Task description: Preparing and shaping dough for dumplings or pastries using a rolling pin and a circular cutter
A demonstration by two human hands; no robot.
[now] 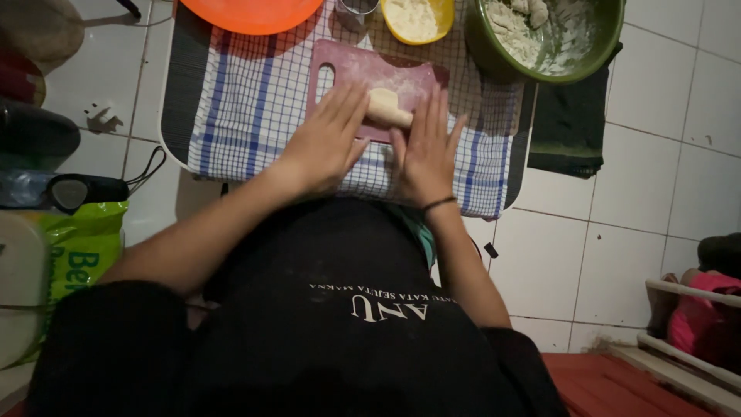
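My left hand [328,139] and my right hand [427,148] lie flat, fingers spread, on a pale roll of dough [388,109]. The roll rests on a floured dark-red cutting board [384,77]. The board sits on a low table covered with a blue-and-white checked cloth [239,100]. Both palms press on the ends of the roll; only its middle shows between them. A dark band circles my right wrist.
A green bowl [594,58] with dough pieces and flour stands at the back right, a yellow bowl [444,19] of flour beside it, an orange bowl [251,14] at the back left. A dark cloth [567,131] hangs off the table's right. A green bag [81,247] lies left on the tiled floor.
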